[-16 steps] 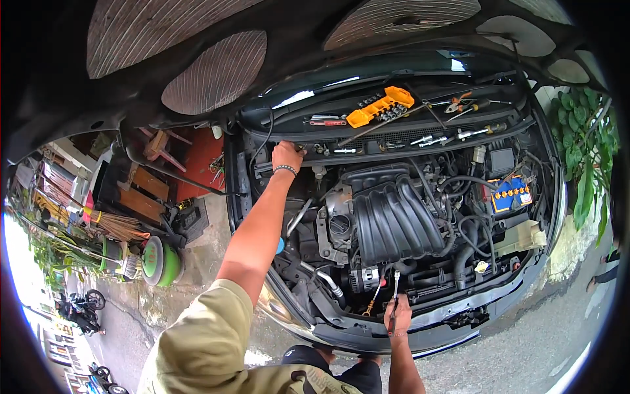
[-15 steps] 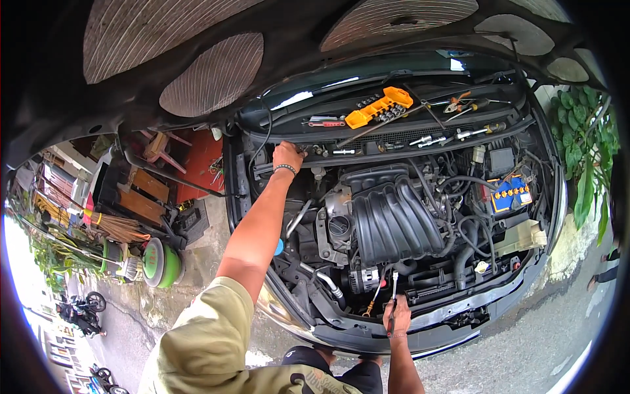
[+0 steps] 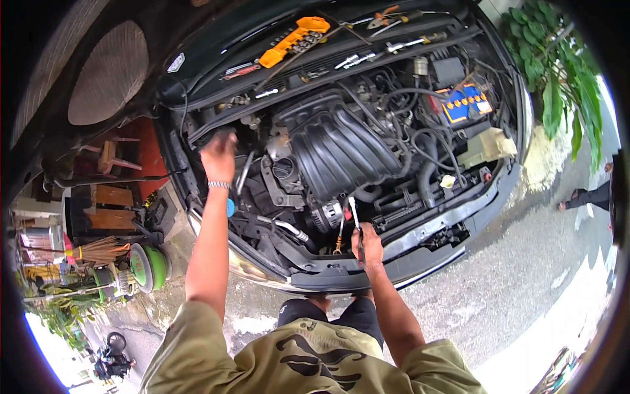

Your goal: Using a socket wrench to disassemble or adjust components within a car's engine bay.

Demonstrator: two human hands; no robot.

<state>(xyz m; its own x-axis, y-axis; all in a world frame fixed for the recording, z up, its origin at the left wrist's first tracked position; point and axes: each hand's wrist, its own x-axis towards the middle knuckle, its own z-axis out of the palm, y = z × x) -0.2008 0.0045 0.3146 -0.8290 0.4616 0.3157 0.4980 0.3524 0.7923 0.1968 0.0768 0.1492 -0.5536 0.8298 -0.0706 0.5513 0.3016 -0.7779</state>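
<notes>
My right hand [image 3: 369, 244] is wrapped round the dark handle of a ratchet wrench [image 3: 355, 209] at the front edge of the engine bay. Its chrome shaft points up toward the black ribbed engine cover [image 3: 344, 148]. Just left of it, a tool with a yellowish ring end [image 3: 338, 245] stands beside the alternator [image 3: 325, 215]. My left hand [image 3: 218, 157], with a bracelet at the wrist, hovers over the left side of the bay. Motion smears its fingers, so whatever they hold, if anything, cannot be made out.
An orange socket case [image 3: 289, 44] lies below the windscreen, with red-handled tools [image 3: 241, 70] beside it. Along the cowl rest sockets [image 3: 235, 101], a chrome extension [image 3: 354, 60] and pliers [image 3: 383, 18]. A blue-topped battery [image 3: 466, 104] sits at right. The raised bonnet [image 3: 108, 72] overhangs the far left.
My left hand has pulled back from the cowl toward me, over the left of the engine bay. The right hand keeps its grip on the ratchet wrench. The whole view has shifted.
</notes>
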